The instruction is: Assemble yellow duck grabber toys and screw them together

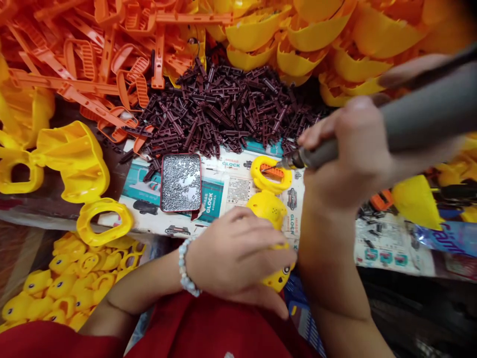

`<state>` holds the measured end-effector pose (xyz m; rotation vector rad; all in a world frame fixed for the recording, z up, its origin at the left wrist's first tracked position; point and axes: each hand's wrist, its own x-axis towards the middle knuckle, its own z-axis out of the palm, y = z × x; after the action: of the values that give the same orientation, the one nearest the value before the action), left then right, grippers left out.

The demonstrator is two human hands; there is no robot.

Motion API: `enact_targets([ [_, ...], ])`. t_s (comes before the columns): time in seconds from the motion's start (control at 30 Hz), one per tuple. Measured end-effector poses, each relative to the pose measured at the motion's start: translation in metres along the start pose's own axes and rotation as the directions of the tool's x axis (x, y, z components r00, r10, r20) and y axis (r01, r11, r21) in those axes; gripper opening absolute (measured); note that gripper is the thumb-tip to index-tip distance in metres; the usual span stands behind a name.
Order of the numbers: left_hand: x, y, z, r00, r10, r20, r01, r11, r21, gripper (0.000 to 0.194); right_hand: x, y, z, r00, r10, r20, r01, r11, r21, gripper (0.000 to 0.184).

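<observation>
The right hand (352,154) is closed in a firm grip, and its forearm (331,278) is raised from below. The left hand (234,253) is placed lower than this grip, with the fingers (257,228) curved downward and the left wrist (194,261) bent slightly.

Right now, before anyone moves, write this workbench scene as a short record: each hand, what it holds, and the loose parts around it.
Left hand: holds a yellow plastic duck toy
Right hand: grips a grey electric screwdriver
Screwdriver bit: reaches a yellow plastic ring with an orange slatted insert
Nearby: silver metal pins in a red-rimmed tray; heap of dark maroon plastic parts
</observation>
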<state>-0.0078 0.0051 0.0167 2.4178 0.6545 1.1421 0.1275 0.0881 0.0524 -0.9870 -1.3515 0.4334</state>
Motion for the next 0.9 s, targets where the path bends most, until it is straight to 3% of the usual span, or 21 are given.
enact_targets([
  [0.07, -0.003, 0.008, 0.013, 0.995, 0.085, 0.059, -0.083, 0.996, -0.027, 0.043, 0.005, 0.014, 0.013, 0.991, -0.078, -0.107, 0.079, 0.997, 0.01, 0.02],
  [0.3, -0.009, 0.011, 0.037, 0.969, 0.115, 0.221, -0.111, 0.993, -0.028, 0.038, 0.0, 0.026, 0.019, 0.998, -0.057, -0.032, 0.055, 0.997, -0.046, 0.02],
  [0.5, -0.008, 0.012, 0.043, 0.992, 0.101, 0.072, -0.098, 0.994, -0.051, 0.027, -0.001, 0.032, 0.023, 0.999, 0.024, 0.041, -0.017, 0.988, -0.15, 0.016],
  [0.57, -0.008, 0.012, 0.044, 0.992, 0.109, 0.058, -0.107, 0.993, -0.042, 0.027, 0.0, 0.032, 0.024, 0.999, 0.018, 0.048, -0.013, 0.994, -0.106, 0.017],
  [0.67, -0.008, 0.012, 0.044, 0.988, 0.129, 0.08, -0.125, 0.991, -0.046, 0.027, 0.0, 0.033, 0.022, 0.995, 0.083, 0.055, -0.073, 0.983, -0.168, 0.015],
  [0.77, -0.009, 0.011, 0.044, 0.985, 0.145, 0.096, -0.14, 0.989, -0.056, 0.028, -0.006, 0.036, 0.024, 0.998, 0.064, 0.01, -0.061, 0.983, -0.171, 0.016],
  [0.9, -0.013, 0.008, 0.041, 0.987, 0.14, 0.083, -0.133, 0.987, -0.087, 0.025, -0.013, 0.031, 0.024, 0.994, -0.027, -0.106, 0.028, 1.0, 0.009, 0.02],
])
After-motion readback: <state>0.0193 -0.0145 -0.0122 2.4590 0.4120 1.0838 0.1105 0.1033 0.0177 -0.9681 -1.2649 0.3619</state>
